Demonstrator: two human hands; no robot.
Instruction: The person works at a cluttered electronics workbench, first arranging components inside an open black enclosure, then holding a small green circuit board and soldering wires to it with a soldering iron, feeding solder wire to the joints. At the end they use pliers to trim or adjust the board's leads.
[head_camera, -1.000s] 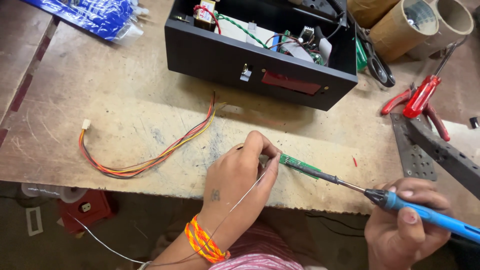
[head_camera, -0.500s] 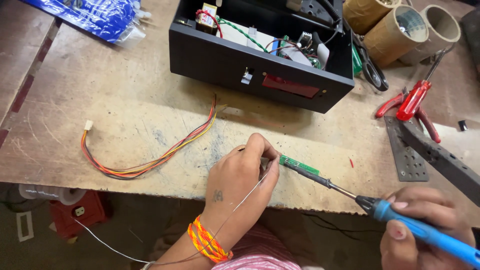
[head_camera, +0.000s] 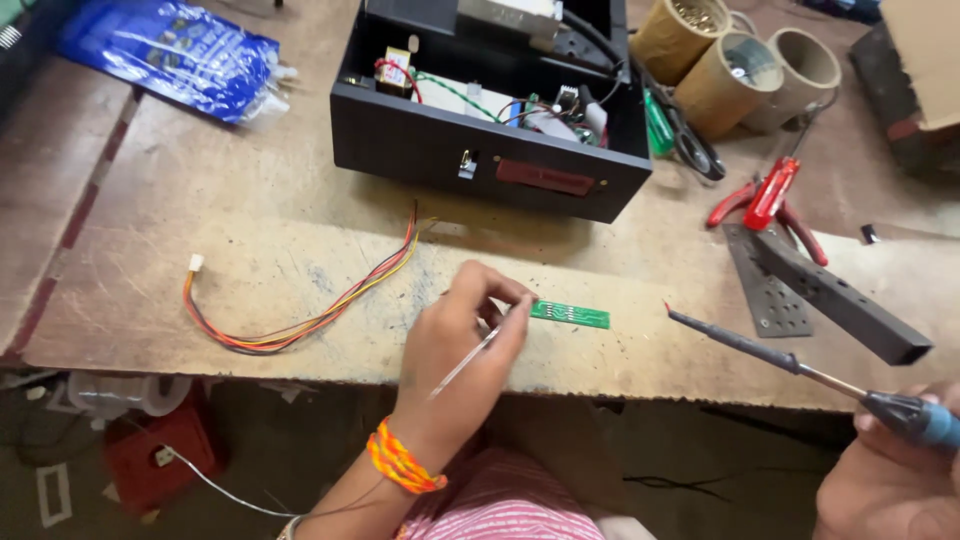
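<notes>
My left hand (head_camera: 462, 345) rests on the worn wooden bench (head_camera: 250, 270), pinching a thin strand of solder wire (head_camera: 465, 365) whose end touches the left end of a small green circuit strip (head_camera: 570, 314). An orange thread band circles that wrist. My right hand (head_camera: 890, 475) sits at the lower right corner, gripping the blue handle of a soldering iron (head_camera: 770, 358). The iron's tip points left and hangs in the air a short way right of the green strip, not touching it.
A black open box (head_camera: 490, 150) full of wiring stands behind the strip. A bundle of coloured wires (head_camera: 300, 310) with a white plug lies left. Red pliers (head_camera: 765, 200), a perforated metal bracket (head_camera: 800, 280), cardboard tubes (head_camera: 740, 70) and a blue bag (head_camera: 170, 55) surround them.
The soldering iron has pulled back to the right, off the green strip. My left hand stays pinching the solder wire at the strip's end.
</notes>
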